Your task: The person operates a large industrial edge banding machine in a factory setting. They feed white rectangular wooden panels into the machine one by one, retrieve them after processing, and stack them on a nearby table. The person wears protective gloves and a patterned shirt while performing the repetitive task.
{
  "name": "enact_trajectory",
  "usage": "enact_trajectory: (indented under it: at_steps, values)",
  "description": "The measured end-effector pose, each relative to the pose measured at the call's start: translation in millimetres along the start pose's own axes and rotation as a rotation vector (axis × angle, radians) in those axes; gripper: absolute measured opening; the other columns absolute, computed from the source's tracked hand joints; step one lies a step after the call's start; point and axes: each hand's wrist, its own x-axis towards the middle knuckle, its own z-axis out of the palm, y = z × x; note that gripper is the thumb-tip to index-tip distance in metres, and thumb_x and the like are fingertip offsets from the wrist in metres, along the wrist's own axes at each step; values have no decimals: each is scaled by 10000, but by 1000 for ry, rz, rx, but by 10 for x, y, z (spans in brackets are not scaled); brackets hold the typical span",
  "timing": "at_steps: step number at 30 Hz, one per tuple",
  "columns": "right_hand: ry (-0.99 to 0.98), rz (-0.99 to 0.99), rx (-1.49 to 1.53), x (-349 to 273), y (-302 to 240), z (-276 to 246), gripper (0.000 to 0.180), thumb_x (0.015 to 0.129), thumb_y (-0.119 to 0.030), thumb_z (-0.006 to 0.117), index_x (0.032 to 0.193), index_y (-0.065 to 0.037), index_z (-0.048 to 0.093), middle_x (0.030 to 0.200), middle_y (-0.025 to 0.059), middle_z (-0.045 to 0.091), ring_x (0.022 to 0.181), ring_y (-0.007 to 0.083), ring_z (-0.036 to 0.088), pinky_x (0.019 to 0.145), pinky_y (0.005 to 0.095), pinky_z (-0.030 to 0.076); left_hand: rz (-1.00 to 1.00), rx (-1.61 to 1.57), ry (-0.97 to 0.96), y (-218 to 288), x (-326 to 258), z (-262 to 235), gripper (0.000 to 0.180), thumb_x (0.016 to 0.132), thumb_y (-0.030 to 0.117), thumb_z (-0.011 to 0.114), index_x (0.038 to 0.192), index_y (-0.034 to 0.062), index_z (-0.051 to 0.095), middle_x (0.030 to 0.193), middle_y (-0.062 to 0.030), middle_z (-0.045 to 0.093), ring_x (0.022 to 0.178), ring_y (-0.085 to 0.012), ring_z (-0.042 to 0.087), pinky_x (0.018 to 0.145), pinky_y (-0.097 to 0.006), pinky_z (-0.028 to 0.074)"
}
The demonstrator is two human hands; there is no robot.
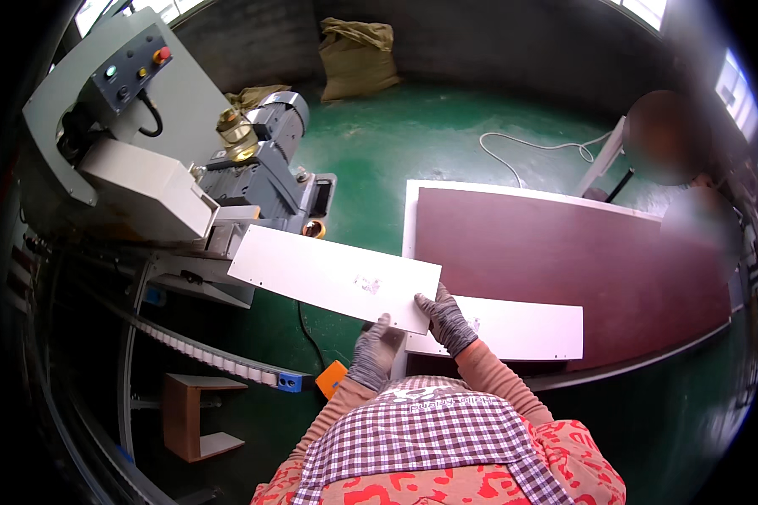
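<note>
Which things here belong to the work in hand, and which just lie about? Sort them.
In the work:
- white panel held by the left hand and right hand
- likely the second white panel on the brown-topped table

Apparently just lying about:
- bulging sack by the wall
- white cable on the floor

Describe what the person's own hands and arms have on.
The left hand and right hand wear grey knit gloves with a streaky, mottled look. Above them come plain tan-brown sleeves, wrinkled along the forearms. Higher up, the clothing is tan with bold red patches.
</note>
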Motion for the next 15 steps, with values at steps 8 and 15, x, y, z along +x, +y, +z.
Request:
enact_trajectory:
  at_steps: [8, 15]
  values:
    - [260, 36, -175, -1155, -445, -1775, 577, 911, -159, 653, 1398, 27, 406, 1185, 140, 607, 1022, 182, 592, 907, 297, 491, 193, 26, 179, 923, 326, -770, 319, 895, 110, 640, 1193, 31, 561, 1143, -123, 640, 1072, -291, 626, 904, -443, 552]
    - [841, -27, -800, -1403, -449, -3128, 432, 875, -235, 697, 1194, 45, 616, 934, 108, 701, 777, 153, 637, 759, 292, 513, -22, 478, 80, -55, 19, -306, 398, 826, 19, 702, 1193, 68, 555, 1033, -91, 646, 946, -255, 646, 800, -396, 578]
